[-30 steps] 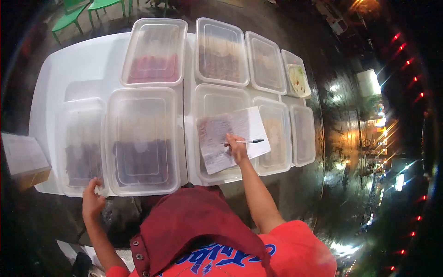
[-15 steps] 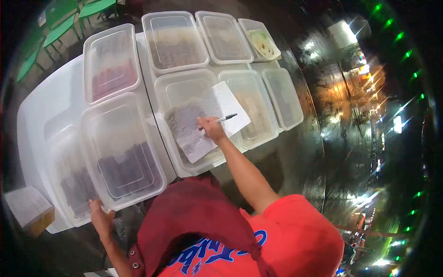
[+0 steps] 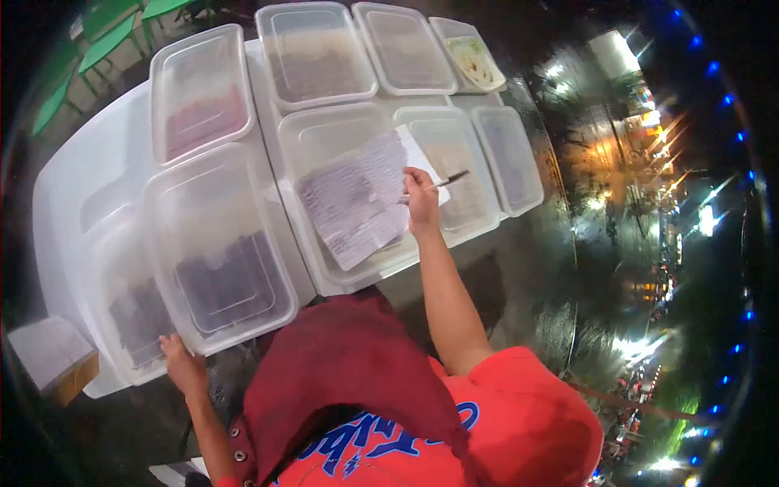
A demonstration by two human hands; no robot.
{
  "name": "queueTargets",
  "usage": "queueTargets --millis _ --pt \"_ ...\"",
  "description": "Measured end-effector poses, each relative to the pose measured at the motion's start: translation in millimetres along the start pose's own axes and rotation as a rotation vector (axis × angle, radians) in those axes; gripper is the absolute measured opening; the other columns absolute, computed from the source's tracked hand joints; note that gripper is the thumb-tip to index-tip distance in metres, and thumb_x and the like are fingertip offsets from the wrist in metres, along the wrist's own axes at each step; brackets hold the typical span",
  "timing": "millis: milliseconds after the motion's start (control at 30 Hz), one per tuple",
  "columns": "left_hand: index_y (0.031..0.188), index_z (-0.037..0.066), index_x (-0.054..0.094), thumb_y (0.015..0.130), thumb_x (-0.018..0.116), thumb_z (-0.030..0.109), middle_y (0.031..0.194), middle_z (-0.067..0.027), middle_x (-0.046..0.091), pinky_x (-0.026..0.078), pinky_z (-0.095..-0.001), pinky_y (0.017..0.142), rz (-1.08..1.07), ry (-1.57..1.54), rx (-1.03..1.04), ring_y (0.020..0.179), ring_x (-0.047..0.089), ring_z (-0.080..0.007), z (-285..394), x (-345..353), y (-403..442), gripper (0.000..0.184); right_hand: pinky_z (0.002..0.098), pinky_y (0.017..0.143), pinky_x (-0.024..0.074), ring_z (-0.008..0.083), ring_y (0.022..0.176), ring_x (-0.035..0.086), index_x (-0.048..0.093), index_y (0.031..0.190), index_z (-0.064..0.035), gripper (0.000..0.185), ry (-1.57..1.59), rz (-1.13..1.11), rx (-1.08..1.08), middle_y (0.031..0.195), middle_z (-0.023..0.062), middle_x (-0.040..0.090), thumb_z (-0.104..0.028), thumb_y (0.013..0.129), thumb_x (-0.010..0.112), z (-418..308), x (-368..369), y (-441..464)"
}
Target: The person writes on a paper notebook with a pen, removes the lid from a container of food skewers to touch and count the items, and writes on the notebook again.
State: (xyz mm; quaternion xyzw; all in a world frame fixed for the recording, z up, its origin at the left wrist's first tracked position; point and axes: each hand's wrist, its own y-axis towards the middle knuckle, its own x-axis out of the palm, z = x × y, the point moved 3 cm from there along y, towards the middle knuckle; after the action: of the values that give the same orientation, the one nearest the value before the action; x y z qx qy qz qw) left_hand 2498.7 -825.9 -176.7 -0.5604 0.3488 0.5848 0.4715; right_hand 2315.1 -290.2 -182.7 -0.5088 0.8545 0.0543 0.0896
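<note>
My right hand (image 3: 422, 198) is closed around a pen (image 3: 448, 182) over the right part of a sheet of written paper (image 3: 357, 199). The paper lies tilted across a lidded clear plastic container (image 3: 333, 130) and the edge of the container to its right (image 3: 466, 174). My left hand (image 3: 183, 362) is at the front left, its fingers apart, at the near edges of two lidded containers: one with dark contents (image 3: 138, 325) and a larger one (image 3: 223, 280), also with dark contents.
More lidded containers stand along the back of the white table (image 3: 89, 178), one with pink contents (image 3: 203, 122). A tray with green bits (image 3: 475, 63) is at the back right. A cardboard box with paper on top (image 3: 53, 351) is at the left edge; green chairs (image 3: 109, 45) stand behind.
The view has shifted and turned. My right hand, with the pen, has moved right across the paper from its middle to its right part. My left hand stays by the front left containers.
</note>
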Motion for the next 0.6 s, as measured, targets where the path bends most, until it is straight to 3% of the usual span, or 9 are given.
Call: queueTargets --millis 67,167,233,367,467,533,600 --pt "0.106 0.002 0.05 0.073 0.068 0.007 0.133 -0.0308 0.043 0.042 -0.0472 0.096 0.014 0.015 0.016 0.123 0.042 -0.044 -9.2 12.3 -1.7 0.038 0.0409 0.068 0.0487 0.032 0.073 0.058 0.059 0.105 0.0 0.026 -0.782 0.35 -0.486 0.08 0.0133 0.058 -0.02 0.088 0.056 5.5 -32.7 7.0" --pt "0.103 0.002 0.051 0.072 0.069 0.008 0.131 -0.0305 0.045 0.04 -0.0451 0.099 0.016 -0.018 -0.001 0.125 0.042 -0.0414 -7.2 6.5 -2.4 0.036 0.0468 0.082 0.0454 0.0428 0.083 0.058 0.06 0.104 0.0019 0.032 -0.84 0.521 -0.291 0.086 0.02 0.061 -0.023 0.084 0.062 11.5 -71.4 6.6" --pt "0.103 0.002 0.053 0.073 0.069 0.008 0.129 -0.0289 0.048 0.039 -0.0442 0.099 -0.014 -0.096 0.005 0.126 0.042 -0.0408 -13.1 0.3 -2.5 0.035 0.0414 0.074 0.0486 0.0369 0.081 0.062 0.059 0.105 0.0025 0.037 -0.706 0.324 -0.058 0.09 0.02 0.063 -0.023 0.08 0.068 34.4 -80.6 14.4" --pt "0.106 0.001 0.057 0.075 0.068 0.007 0.123 -0.025 0.054 0.039 -0.0415 0.098 -0.058 -0.302 0.073 0.123 0.046 -0.0399 -37.0 0.0 0.6 0.034 0.0363 0.069 0.05 0.0299 0.078 0.065 0.058 0.106 0.0048 0.048 -0.836 0.067 0.055 0.099 0.0192 0.065 -0.027 0.075 0.076 33.5 -83.1 13.1" --pt "0.113 -0.001 0.056 0.077 0.065 0.006 0.117 -0.0216 0.057 0.038 -0.0395 0.099 -0.036 -0.502 -0.131 0.116 0.051 -0.0374 -21.8 -18.2 14.4 0.037 0.0403 0.08 0.047 0.0369 0.092 0.062 0.062 0.097 0.006 0.049 -0.745 0.262 0.032 0.098 0.0246 0.065 -0.032 0.07 0.078 46.2 -87.6 13.3" --pt "0.115 -0.003 0.056 0.079 0.062 0.005 0.116 -0.0194 0.059 0.038 -0.0368 0.098 0.206 -0.54 -0.044 0.111 0.054 -0.0338 1.2 -22.0 19.2 0.037 0.0382 0.075 0.0484 0.0286 0.081 0.063 0.062 0.099 0.0064 0.044 -0.651 0.272 0.038 0.094 0.0191 0.066 -0.025 0.073 0.077 66.9 -96.4 21.5" --pt "0.117 -0.004 0.055 0.08 0.061 0.005 0.115 -0.0181 0.059 0.04 -0.0354 0.097 0.172 -0.871 0.008 0.111 0.055 -0.0313 50.3 -39.2 24.8 0.037 0.0366 0.068 0.0488 0.0234 0.073 0.062 0.06 0.1 0.0067 0.042 -0.614 0.208 0.048 0.09 0.0155 0.066 -0.022 0.074 0.077 65.7 -94.4 24.5"
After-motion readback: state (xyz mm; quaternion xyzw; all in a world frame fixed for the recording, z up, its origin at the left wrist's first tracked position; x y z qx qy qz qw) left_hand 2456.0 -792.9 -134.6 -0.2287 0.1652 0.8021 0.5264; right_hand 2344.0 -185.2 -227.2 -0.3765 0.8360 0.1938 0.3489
